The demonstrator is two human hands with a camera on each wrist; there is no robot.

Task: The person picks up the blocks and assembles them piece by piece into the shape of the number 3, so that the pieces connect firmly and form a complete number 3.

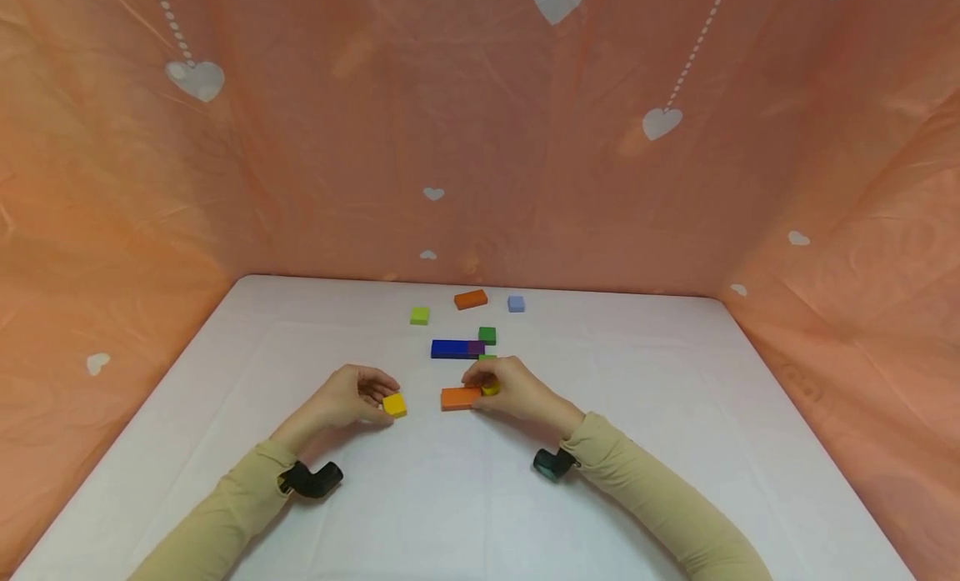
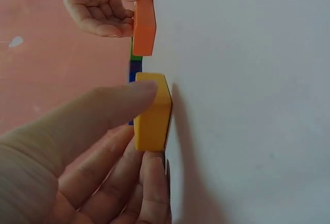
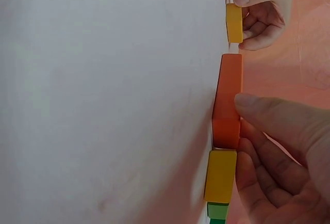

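My left hand (image 1: 351, 395) pinches a yellow block (image 1: 394, 405) between thumb and fingers, low over the white table. To its right, my right hand (image 1: 519, 391) holds a longer orange block (image 1: 459, 399) between thumb and fingers. A gap separates these two blocks. By the right end of the orange one lies a second yellow block (image 3: 220, 176), partly hidden by the right hand in the head view. Behind that hand a light green block (image 3: 217, 211) shows. Farther back are a long blue block (image 1: 449, 349), a purple block (image 1: 476, 348) at its right end and a dark green block (image 1: 487, 336).
Toward the back of the table (image 1: 637, 448) lie a lime block (image 1: 419, 316), another orange block (image 1: 471, 299) and a light blue block (image 1: 516, 304). Orange cloth (image 1: 480, 147) with pale hearts hangs behind and at both sides. Each wrist wears a black camera (image 1: 313, 480).
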